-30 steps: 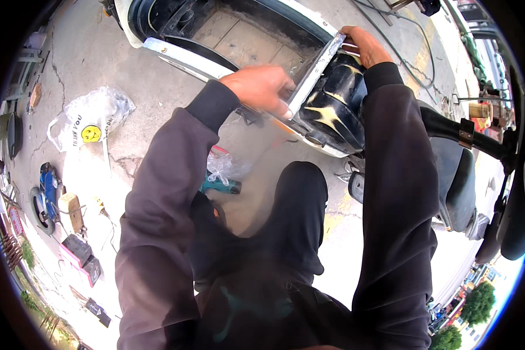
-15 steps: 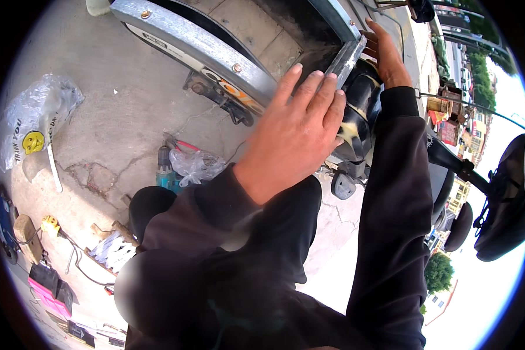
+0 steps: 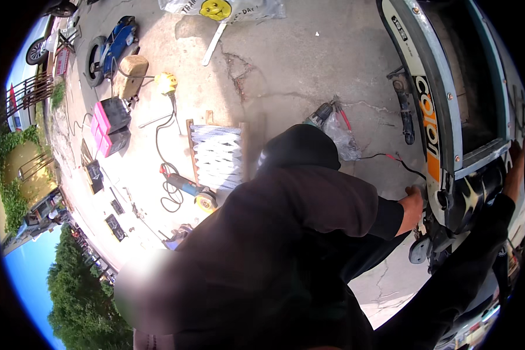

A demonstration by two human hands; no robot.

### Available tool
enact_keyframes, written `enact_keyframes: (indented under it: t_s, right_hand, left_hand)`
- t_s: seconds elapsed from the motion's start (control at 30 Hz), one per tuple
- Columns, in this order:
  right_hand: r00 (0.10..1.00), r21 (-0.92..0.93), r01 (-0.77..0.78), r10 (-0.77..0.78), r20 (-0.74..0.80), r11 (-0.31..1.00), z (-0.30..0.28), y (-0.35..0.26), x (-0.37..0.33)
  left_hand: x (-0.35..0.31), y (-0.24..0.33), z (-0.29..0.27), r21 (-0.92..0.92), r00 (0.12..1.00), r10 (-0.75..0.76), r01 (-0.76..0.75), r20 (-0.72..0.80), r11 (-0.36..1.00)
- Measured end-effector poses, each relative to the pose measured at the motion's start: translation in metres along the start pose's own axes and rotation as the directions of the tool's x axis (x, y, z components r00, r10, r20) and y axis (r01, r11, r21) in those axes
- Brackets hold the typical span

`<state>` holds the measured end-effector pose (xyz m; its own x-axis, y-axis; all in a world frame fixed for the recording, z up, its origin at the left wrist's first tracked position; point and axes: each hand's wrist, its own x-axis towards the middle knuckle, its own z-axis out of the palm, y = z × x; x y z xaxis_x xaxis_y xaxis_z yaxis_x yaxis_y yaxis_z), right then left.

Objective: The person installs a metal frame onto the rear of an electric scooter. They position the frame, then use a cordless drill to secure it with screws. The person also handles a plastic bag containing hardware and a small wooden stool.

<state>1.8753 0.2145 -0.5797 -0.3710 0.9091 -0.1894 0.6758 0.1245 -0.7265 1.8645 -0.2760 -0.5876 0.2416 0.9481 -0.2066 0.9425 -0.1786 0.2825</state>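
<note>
Vehicle body with white side panel and bolted grey metal rim (image 3: 445, 87), right of frame. Bare left hand (image 3: 412, 207) just beside its lower end, fingers curled, can't tell holding what; right hand (image 3: 514, 170) near rim corner, far right, finger spread can't tell.

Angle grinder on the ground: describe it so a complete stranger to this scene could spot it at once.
From the vehicle at far right, look left across the ground to the white strips. At their lower left lies the blue angle grinder, set apart by its round yellow disc.
</note>
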Motion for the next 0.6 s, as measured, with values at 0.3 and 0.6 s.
enact_keyframes:
  t_s: [0.3, 0.6]
  right_hand:
    - [0.924, -0.435, 0.335, -0.382, -0.023, 0.836, -0.021, 0.024, 0.071]
    - [-0.132, -0.576, 0.811, -0.991, -0.011, -0.102, 0.043, -0.164, -0.313]
  left_hand:
    - [-0.065, 0.058, -0.041, -0.057, 0.971, -0.236, 0.237, 0.023, 0.970]
    - [-0.089, 0.116, -0.054, -0.081, 0.853, -0.521, 0.522, 0.031, 0.849]
